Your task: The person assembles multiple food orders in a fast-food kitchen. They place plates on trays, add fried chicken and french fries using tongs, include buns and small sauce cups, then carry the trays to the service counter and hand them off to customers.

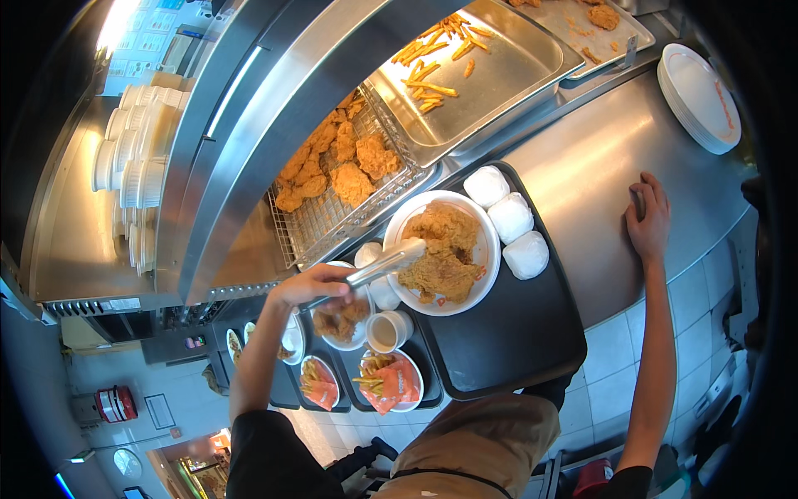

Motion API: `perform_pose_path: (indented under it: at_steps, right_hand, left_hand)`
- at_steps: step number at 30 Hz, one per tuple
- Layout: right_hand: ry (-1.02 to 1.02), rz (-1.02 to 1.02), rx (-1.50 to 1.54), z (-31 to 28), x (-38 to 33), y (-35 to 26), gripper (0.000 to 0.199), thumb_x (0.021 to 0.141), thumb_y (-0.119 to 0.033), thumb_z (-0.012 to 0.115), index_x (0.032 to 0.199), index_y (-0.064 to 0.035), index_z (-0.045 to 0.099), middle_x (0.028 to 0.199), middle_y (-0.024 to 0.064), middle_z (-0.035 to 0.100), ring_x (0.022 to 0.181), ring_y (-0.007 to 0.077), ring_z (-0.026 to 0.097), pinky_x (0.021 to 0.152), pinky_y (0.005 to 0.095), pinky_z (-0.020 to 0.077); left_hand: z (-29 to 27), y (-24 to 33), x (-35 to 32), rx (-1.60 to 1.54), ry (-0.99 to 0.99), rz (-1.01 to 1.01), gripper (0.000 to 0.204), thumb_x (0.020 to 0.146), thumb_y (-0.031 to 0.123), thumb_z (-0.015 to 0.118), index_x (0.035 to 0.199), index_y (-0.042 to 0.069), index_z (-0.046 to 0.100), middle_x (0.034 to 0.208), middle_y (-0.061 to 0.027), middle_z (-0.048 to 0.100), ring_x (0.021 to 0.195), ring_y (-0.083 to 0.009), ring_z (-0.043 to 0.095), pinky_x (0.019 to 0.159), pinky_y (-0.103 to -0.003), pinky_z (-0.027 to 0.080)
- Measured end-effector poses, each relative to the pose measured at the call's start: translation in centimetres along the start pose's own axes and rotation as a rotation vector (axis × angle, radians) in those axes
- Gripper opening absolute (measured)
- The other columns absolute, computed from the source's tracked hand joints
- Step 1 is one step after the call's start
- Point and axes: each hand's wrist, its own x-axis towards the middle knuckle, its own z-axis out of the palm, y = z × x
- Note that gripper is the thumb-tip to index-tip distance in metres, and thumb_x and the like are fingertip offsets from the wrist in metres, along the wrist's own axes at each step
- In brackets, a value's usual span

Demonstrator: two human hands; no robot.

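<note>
Left hand (312, 285): closed around silver metal tongs (378, 268), tips at the near-left side of the golden-brown fried chicken pieces (445, 249); whether they grip cannot be told. Right hand (651, 220): loosely spread, fingers slightly curled, on the brushed-steel counter (573, 158), nothing seen in it. Done: chicken lies on a round white plate (490, 279) at the far-left part of a black rectangular tray (507, 333); three white paper-wrapped rounds (509, 218) stand beside it. Apparently left, judging by the neighbouring tray's white cup (389, 331) and fries in orange-red paper sleeve (391, 384): drink and fries. Stock remaining: loose fries (428, 87) in a steel pan, more chicken (353, 183) on a wire rack.
</note>
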Motion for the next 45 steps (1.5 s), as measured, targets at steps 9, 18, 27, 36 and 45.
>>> perform_pose_path:
  at_steps: [9, 18, 27, 36, 45]
  right_hand:
    - [0.012, -0.014, 0.026, 0.7, -0.1, 0.9, 0.029, 0.076, -0.003, 0.058, 0.104, -0.0089, 0.062, 0.132, 0.0108, 0.055, 0.125, 0.031, 0.05, 0.106, 0.0431, 0.0374]
    - [-0.026, 0.0, 0.075, 0.9, -0.1, 1.2, 0.034, 0.076, 0.001, 0.057, 0.108, -0.0079, 0.061, 0.136, 0.0127, 0.052, 0.127, 0.0342, 0.048, 0.106, 0.0444, 0.0365]
    - [-0.033, -0.023, 0.065, 1.2, -0.2, 2.0, 0.033, 0.077, 0.001, 0.055, 0.109, -0.0065, 0.06, 0.136, 0.0127, 0.052, 0.128, 0.0351, 0.047, 0.107, 0.0454, 0.0362]
    - [-0.045, -0.02, 0.084, 1.1, -0.2, 1.8, 0.032, 0.077, -0.002, 0.057, 0.109, -0.0074, 0.06, 0.138, 0.0109, 0.052, 0.129, 0.0335, 0.047, 0.106, 0.0444, 0.0367]
    - [-0.046, -0.005, 0.009, 0.3, 0.0, 0.7, 0.033, 0.078, -0.002, 0.057, 0.109, -0.0106, 0.061, 0.137, 0.0088, 0.053, 0.129, 0.0305, 0.047, 0.107, 0.0435, 0.0359]
  left_hand:
    - [11.3, 1.6, -7.0, 0.8, 0.706, 0.32, 0.07, 0.077, 0.016, 0.08, 0.139, 0.006, 0.05, 0.102, -0.0093, 0.069, 0.076, -0.0133, 0.064, 0.068, -0.027, 0.052]
    - [16.8, -2.8, -0.3, 0.977, 0.893, 0.3, 0.071, 0.076, 0.025, 0.08, 0.139, 0.009, 0.05, 0.086, -0.0077, 0.061, 0.07, -0.0203, 0.063, 0.059, -0.032, 0.053]
    - [-1.8, -2.7, -6.6, 1.132, 1.386, 0.064, 0.061, 0.081, 0.034, 0.074, 0.136, 0.016, 0.054, 0.086, -0.0066, 0.065, 0.076, -0.0268, 0.065, 0.064, -0.039, 0.051]
    - [-12.0, -2.9, -4.1, 1.114, 1.265, -0.114, 0.058, 0.084, 0.043, 0.069, 0.13, 0.01, 0.057, 0.1, -0.0149, 0.069, 0.09, -0.0286, 0.067, 0.078, -0.04, 0.053]
    - [-15.4, -5.3, -3.3, -0.352, 0.968, -0.125, 0.04, 0.096, 0.04, 0.057, 0.086, 0.001, 0.056, 0.066, -0.0062, 0.06, 0.047, -0.0119, 0.051, 0.038, -0.026, 0.042]
